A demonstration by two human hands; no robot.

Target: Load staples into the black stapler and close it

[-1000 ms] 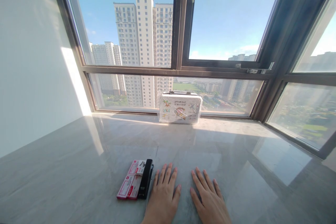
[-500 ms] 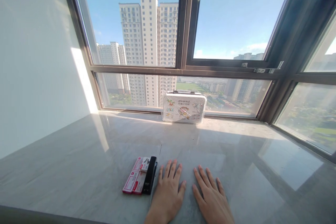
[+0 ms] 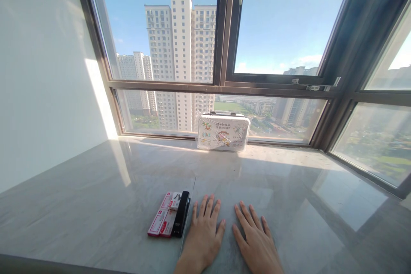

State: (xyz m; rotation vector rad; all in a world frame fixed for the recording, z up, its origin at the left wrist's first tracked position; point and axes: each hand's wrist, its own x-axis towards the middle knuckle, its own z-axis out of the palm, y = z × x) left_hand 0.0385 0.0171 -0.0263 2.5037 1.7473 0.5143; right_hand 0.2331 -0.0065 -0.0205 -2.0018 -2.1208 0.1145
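Flat on the grey marble sill (image 3: 96, 205) lies my left hand (image 3: 204, 233), fingers spread and holding nothing. To its right my right hand (image 3: 255, 233) rests palm down in the same way, open, with a gap between the two thumbs. Just left of my left hand is a black stapler (image 3: 181, 215), lying lengthwise away from me. Several small red-and-white boxes (image 3: 158, 222) sit against the stapler's left side; one white box (image 3: 175, 201) shows a stapler picture. Neither hand visibly touches the stapler or boxes.
A white case (image 3: 223, 133) with cartoon prints and a dark handle, wrapped in clear plastic, stands upright against the window at the back. Dark window frames (image 3: 167, 85) border the sill behind and to the right. A pale wall (image 3: 41, 81) closes the left side.
The whole view has shifted slightly, so everything appears a little further left. Both hands, the stapler and the boxes keep their places on the sill.
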